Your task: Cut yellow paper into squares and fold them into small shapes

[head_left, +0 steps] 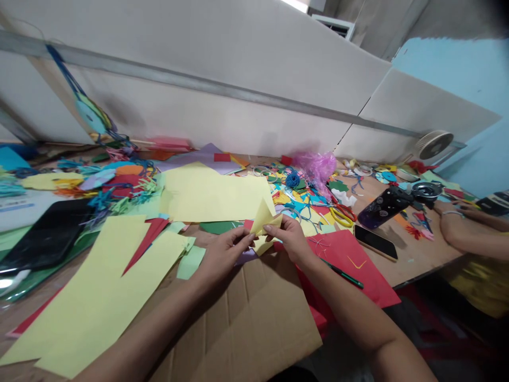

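Views: 1 | we're up on the head | facing forward and down | close over left hand (222, 257), right hand (292, 241) | table (413, 265) ahead

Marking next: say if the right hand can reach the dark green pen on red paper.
Probably yes: nothing lies between the right hand and the pen, but the hand holds folded yellow paper.

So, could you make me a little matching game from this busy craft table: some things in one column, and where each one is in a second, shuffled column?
Things:
1. Folded yellow paper
2. Green pen
3. Smartphone
4. Ball of blue string

Places:
A. On the red card sheet
B. Among the coloured paper scraps
C. Pinched between the left hand and right hand
D. On the wooden tabletop

Pairs: 1-C, 2-A, 3-D, 4-B
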### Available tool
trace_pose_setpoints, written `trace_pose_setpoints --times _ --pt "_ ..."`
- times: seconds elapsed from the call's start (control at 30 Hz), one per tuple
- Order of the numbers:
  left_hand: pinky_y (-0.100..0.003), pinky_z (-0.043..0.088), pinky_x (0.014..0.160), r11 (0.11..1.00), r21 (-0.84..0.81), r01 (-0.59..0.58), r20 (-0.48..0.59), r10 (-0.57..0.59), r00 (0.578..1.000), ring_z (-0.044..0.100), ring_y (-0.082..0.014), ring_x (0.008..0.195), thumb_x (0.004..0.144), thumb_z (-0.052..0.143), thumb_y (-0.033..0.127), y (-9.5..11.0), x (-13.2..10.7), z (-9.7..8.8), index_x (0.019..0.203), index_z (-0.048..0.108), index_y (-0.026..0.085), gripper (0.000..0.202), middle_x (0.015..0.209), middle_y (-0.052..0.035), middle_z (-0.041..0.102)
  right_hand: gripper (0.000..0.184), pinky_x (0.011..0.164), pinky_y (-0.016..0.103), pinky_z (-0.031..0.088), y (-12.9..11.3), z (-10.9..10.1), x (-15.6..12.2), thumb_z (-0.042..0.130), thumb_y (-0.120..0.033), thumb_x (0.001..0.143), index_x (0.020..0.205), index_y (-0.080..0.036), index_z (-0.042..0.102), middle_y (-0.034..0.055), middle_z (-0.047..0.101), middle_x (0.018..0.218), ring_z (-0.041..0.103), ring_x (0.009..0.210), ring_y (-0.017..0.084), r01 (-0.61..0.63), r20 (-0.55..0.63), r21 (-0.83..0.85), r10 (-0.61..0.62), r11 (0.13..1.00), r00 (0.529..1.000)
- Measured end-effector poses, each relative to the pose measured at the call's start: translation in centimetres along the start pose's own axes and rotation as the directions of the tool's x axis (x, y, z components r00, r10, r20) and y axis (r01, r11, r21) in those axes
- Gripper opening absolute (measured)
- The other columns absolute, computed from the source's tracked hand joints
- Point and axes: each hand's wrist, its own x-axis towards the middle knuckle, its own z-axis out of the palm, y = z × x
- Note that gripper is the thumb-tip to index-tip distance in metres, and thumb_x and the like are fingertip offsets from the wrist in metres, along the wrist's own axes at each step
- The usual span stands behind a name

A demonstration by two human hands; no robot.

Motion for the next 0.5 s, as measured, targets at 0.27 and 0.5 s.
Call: trace_pose_setpoints --times 0.27,0.5 --pt "-0.03 0.044 0.066 0.998 -0.068 0.003 -0.076 -0.008 0.997 0.06 -0.0206 0.074 0.084 0.064 0.051 1.02 0.09 -0.16 0.082 0.073 0.017 0.035 0.078 -0.0063 0.07 0.032 0.059 0.029 0.053 -0.14 -0.21 0.11 0.087 -0.044 0.065 0.074 -0.02 0.068 0.0002 0.07 0.072 0.06 0.058 0.013 0.015 -0.079 0.014 -0.013 1.0 0.997" --pt "-0.028 0.044 0.064 0.999 -0.021 -0.04 -0.096 0.037 0.995 0.058 -0.0179 0.071 0.081 0.067 0.045 0.27 0.23 0.01 0.084 0.072 0.018 0.027 0.078 -0.0031 0.07 0.03 0.057 0.025 0.05 -0.12 -0.21 0.05 0.086 -0.042 0.068 0.074 -0.019 0.068 -0.0008 0.068 0.067 0.061 0.056 0.012 0.013 -0.073 0.019 -0.012 1.0 0.997"
